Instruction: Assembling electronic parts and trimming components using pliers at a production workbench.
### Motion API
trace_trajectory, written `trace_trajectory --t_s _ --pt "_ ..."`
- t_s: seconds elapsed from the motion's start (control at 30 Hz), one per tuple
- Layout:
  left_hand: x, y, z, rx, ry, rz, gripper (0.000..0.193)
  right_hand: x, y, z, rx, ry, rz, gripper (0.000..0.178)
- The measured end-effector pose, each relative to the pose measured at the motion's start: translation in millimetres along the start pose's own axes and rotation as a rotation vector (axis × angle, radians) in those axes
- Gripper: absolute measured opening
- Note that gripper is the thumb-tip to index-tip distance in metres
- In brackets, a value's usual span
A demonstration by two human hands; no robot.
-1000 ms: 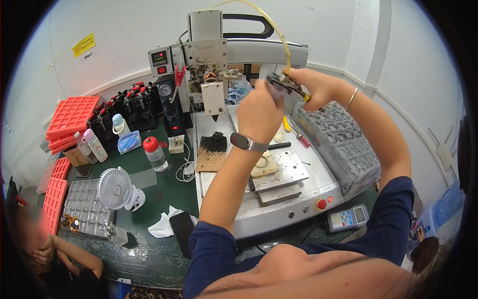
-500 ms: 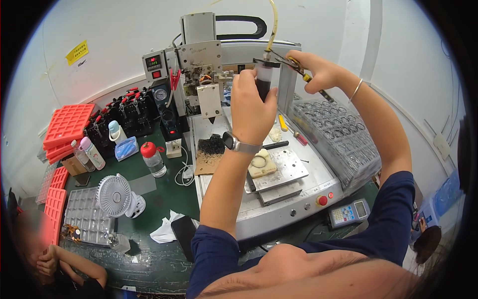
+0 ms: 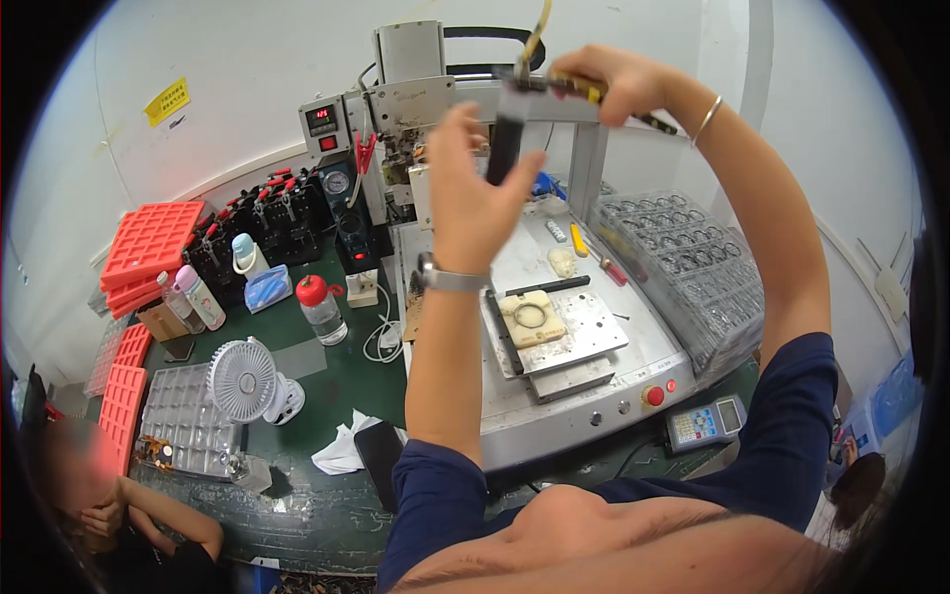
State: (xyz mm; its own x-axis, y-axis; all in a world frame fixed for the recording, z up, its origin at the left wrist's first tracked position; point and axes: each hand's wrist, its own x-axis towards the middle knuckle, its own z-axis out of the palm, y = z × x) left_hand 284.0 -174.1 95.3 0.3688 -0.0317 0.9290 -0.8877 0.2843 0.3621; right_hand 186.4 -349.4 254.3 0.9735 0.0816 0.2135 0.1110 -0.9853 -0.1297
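A syringe barrel (image 3: 507,139) filled with dark material hangs upright in front of the machine, a yellow tube (image 3: 535,40) rising from its top. My right hand (image 3: 623,81) is closed around the handles of a pair of pliers (image 3: 584,87), whose jaws meet the fitting at the barrel's top. Around the lower barrel, my left hand (image 3: 467,193) has its fingers and thumb apart, with a gap showing beside the barrel; motion blurs it slightly. Below, a cream block (image 3: 539,330) with a thin ring (image 3: 529,315) on it rests on the machine's metal plate (image 3: 597,337).
The benchtop machine (image 3: 414,54) stands at the back. Clear trays (image 3: 683,257) are stacked at right, beside a keypad controller (image 3: 705,424). Leftward are a white fan (image 3: 243,381), a red-capped bottle (image 3: 322,312), red trays (image 3: 153,243) and a person (image 3: 148,525).
Both my hands have risen with the syringe barrel and pliers. My left hand's fingers have loosened from around the barrel. The view has shifted slightly.
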Motion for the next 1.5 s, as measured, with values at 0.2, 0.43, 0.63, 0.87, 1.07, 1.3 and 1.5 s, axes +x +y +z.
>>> trace_trajectory --t_s 0.2,0.43,0.63,0.87,1.07,1.3,1.5 --pt "16 -3 -78 -0.725 0.624 -0.216 0.028 39 4 -27 0.233 0.132 0.013 0.025" --pt "10 17 -103 -0.818 0.702 -0.109 0.016 86 18 -6 0.131 0.094 0.128 0.026" --pt "8 23 -105 -0.861 0.660 -0.044 0.016 102 27 26 0.006 0.173 0.055 0.042" --pt "11 26 -96 -0.808 0.655 0.011 0.015 126 15 49 -0.166 0.097 0.035 0.044" --pt "11 26 -93 -0.830 0.616 0.003 0.015 137 -4 58 -0.269 -0.050 0.091 0.051" --pt "10 16 -85 -0.898 0.534 -0.048 0.008 124 -13 51 -0.389 -0.135 0.196 0.055" --pt "13 12 -84 -0.958 0.492 -0.102 0.006 59 -29 64 -0.364 -0.025 0.286 0.036"
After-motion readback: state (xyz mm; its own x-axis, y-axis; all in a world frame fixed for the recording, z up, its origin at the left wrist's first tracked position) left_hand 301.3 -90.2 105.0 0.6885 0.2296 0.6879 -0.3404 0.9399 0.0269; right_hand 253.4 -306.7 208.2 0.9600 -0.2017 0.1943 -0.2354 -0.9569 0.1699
